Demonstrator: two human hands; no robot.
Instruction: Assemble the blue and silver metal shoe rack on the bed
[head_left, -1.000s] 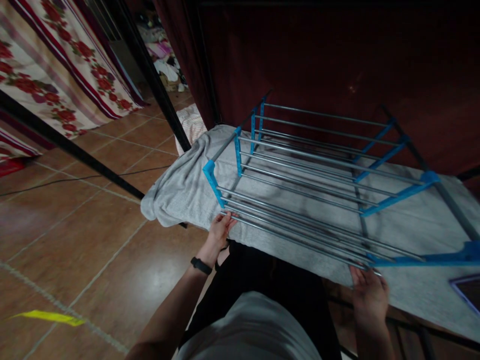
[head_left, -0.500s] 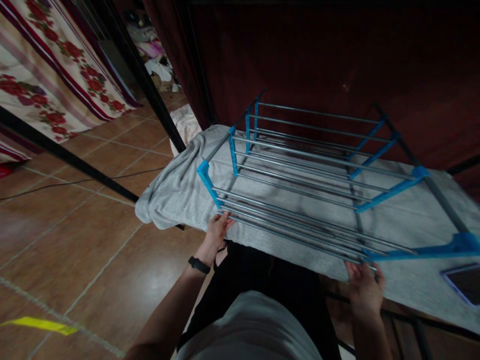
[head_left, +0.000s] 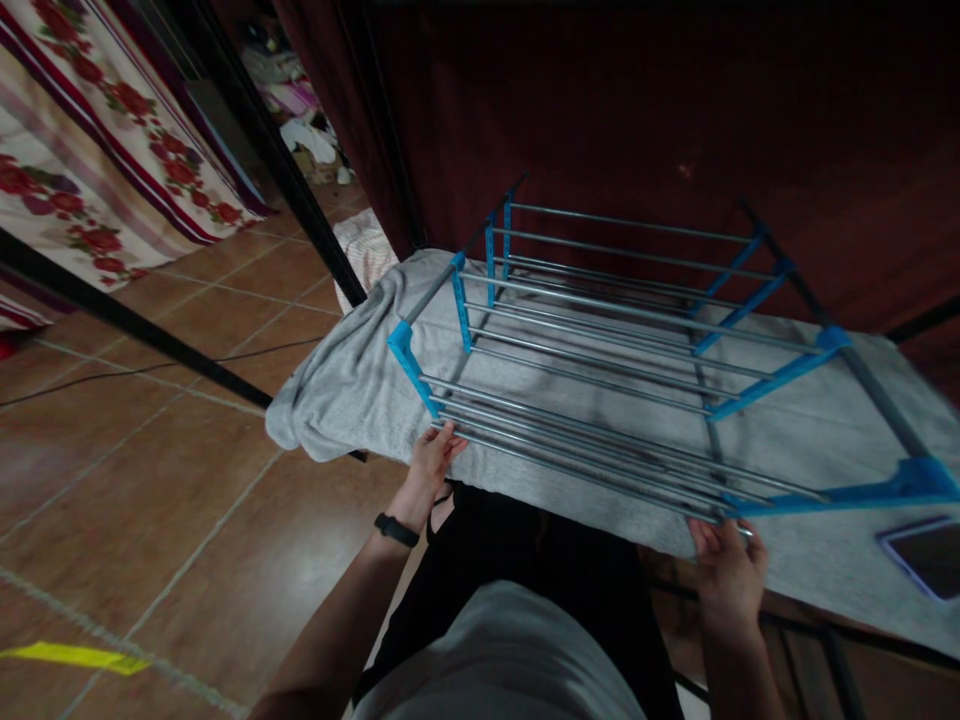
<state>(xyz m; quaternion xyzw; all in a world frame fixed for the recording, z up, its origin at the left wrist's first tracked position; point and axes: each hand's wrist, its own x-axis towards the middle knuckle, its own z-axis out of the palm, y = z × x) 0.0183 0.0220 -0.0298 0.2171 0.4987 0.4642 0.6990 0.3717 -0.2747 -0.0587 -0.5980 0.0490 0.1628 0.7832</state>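
A shoe rack [head_left: 577, 345] with grey metal tubes and blue plastic side brackets lies on a bed's grey blanket [head_left: 337, 370]. My left hand [head_left: 433, 455] is closed round the left end of the metal rod [head_left: 570, 465] nearest me, by the front left blue bracket [head_left: 412, 370]. At the rod's other end, my right hand [head_left: 729, 560] pinches it just below the long front right bracket [head_left: 847, 495]. The rod's tip pokes out past my right fingers. Whether the rod is joined to the brackets cannot be made out.
A phone [head_left: 926, 555] lies on the blanket at the right. Black metal posts [head_left: 300, 190] frame the bed, with a dark red curtain [head_left: 637, 110] behind. A cable [head_left: 172, 367] and yellow tape [head_left: 75, 657] lie on the tiled floor at the left.
The view has shifted slightly, so everything appears a little further left. Both hands keep their grip on the rod, and the rack stays in place on the blanket.
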